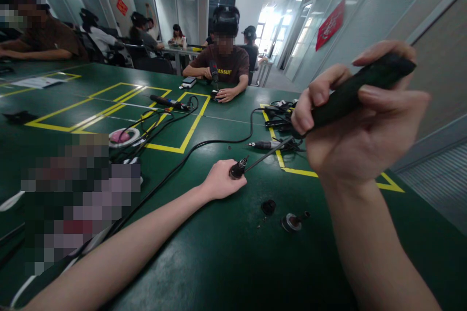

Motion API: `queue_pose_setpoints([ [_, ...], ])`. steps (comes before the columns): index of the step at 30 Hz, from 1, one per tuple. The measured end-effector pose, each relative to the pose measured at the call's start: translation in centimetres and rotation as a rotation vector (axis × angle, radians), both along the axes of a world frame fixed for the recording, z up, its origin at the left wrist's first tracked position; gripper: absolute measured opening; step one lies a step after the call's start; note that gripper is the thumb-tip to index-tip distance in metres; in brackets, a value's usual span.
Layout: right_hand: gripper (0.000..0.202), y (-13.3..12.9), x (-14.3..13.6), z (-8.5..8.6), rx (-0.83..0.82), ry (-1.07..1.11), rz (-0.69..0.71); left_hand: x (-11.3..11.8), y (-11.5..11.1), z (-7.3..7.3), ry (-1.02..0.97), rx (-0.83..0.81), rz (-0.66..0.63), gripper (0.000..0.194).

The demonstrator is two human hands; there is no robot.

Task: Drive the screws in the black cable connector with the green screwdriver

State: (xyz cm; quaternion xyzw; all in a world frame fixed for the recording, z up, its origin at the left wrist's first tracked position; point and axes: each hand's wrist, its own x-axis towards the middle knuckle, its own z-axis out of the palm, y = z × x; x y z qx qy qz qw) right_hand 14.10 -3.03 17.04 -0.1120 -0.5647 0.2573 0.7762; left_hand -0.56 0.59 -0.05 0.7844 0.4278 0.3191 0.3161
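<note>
"Where's the black part?"

"Upright in the left hand, the fist closed around it, low over the green table."

"And the right hand?"

"Up and to the right of the black part, fingers and thumb wrapped around the screwdriver. Its shaft slants down to the part's side; whether the tip touches, I can't tell."

"What borders that spot?"

"Just right and nearer, a black cap, then a round metal piece with a stem. Beyond the part, a black cable crosses, and a slim tool lies to its far right."

"Room to move?"

"Green surface shows on the near side of the part, up to the left forearm. The table's right edge runs well right of it, past the right forearm. At the far edge a person holds a drill."
</note>
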Motion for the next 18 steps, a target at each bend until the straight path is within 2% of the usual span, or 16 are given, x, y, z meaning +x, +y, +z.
queue_pose_setpoints([
  [2,0.024,-0.4,0.0,0.1,-0.065,-0.028,0.089,0.0,0.0,-0.1,0.004,0.018,-0.006,0.022],
  [4,0.039,-1.2,0.0,0.4,-0.178,-0.042,0.148,0.0,-0.1,-0.1,-0.004,0.021,-0.004,0.022],
  [6,0.042,-2.1,-0.1,0.8,-0.319,0.012,0.148,-0.1,-0.1,-0.1,-0.015,0.014,-0.004,0.021],
  [8,0.044,-2.6,-0.3,1.2,-0.363,0.018,0.181,0.0,-0.1,-0.1,-0.011,0.020,-0.010,0.022],
  [12,0.044,-2.5,-0.4,1.5,-0.354,0.025,0.261,0.0,-0.1,0.1,0.028,0.072,-0.018,0.028],
  [18,0.039,-1.7,0.2,1.0,-0.331,0.014,0.318,0.0,-0.1,0.3,0.040,0.086,-0.021,0.028],
])
